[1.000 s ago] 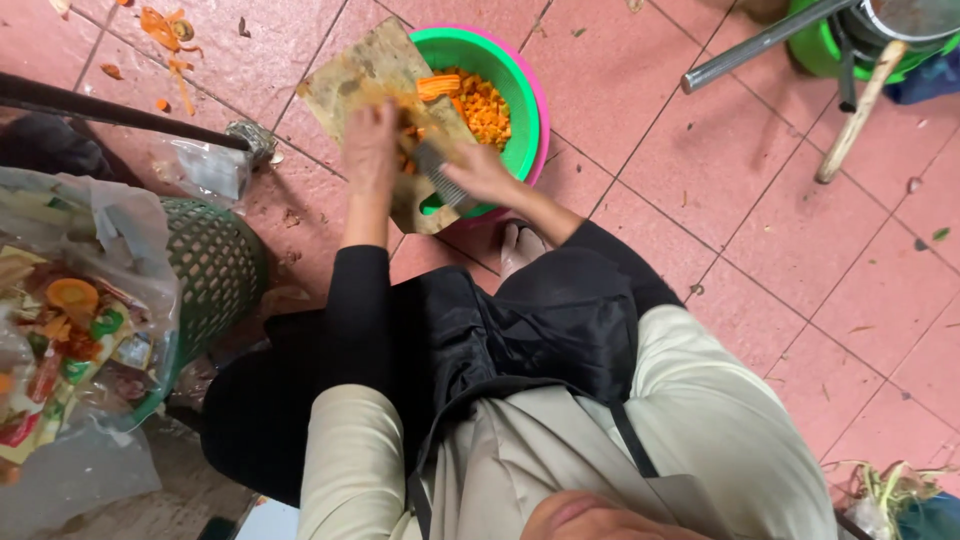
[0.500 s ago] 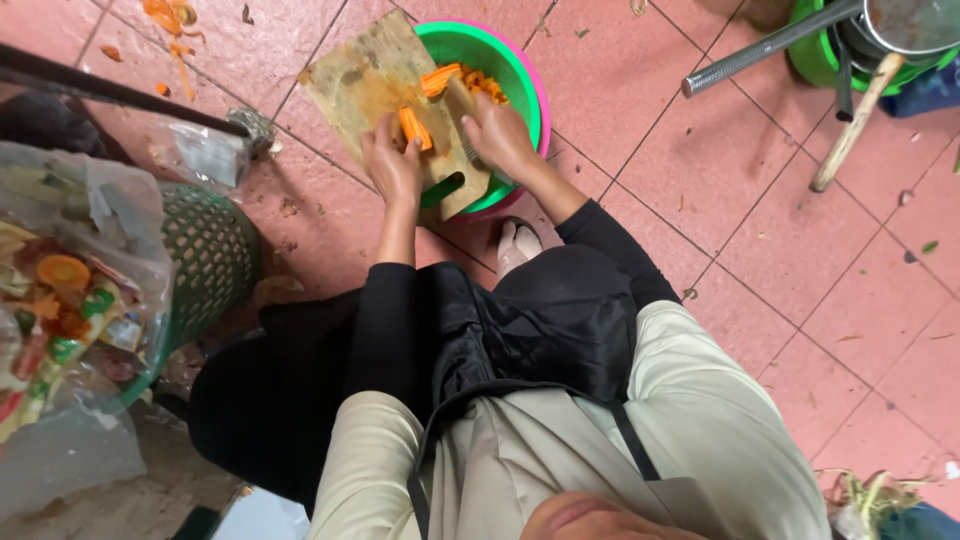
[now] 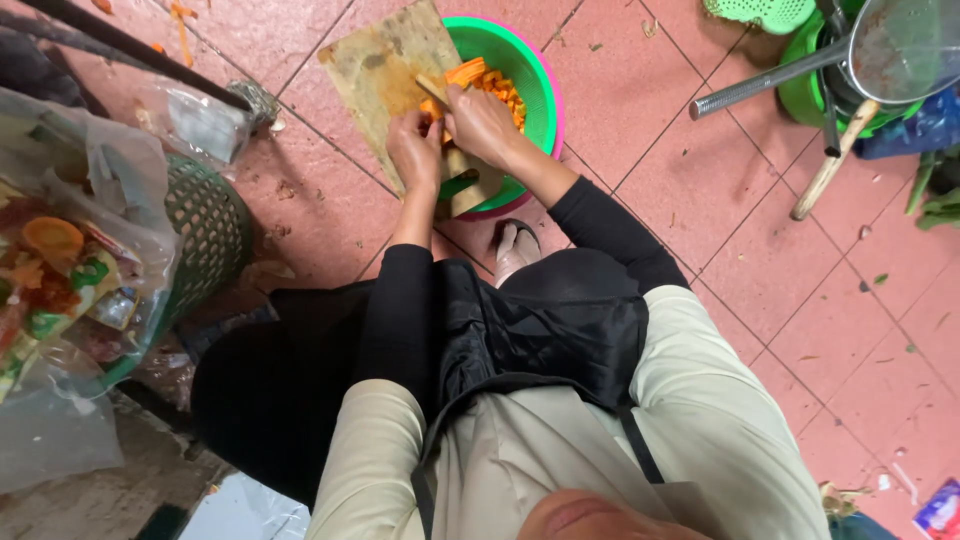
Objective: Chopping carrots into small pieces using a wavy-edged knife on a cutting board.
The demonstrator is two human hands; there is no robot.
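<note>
Near the top centre of the frame, a worn wooden cutting board [image 3: 385,75] lies tilted across the rim of a green basin [image 3: 530,75] with a pink outer edge; the basin rests on the pink tiled floor [image 3: 700,230] and contains chopped orange carrot pieces [image 3: 500,90]. The left hand [image 3: 418,150] sits at the lower edge of the board, fingers curled downward and closed against it; what it grips beneath the fingers cannot be told. The right hand [image 3: 482,122] lies just beside the left, above the basin's near side, closed over a carrot piece [image 3: 463,73] whose orange end protrudes past the fingers toward the top of the frame; a pale wooden part with a dark green patch [image 3: 462,185] shows directly below both hands, touching the basin rim. Both forearms wear black sleeves; a black apron [image 3: 540,330] covers the lap at frame centre, with one sandalled foot [image 3: 515,250] visible just below the basin. At the left of the frame, a green mesh basket [image 3: 205,235] lined with a clear plastic bag [image 3: 70,300] holds mixed scraps and wrappers; orange peelings [image 3: 175,25] lie on the floor in the upper left. In the upper right, a metal strainer [image 3: 900,45] with a long handle rests over green tubs, and a wooden handle [image 3: 830,165] slants downward from them.
</note>
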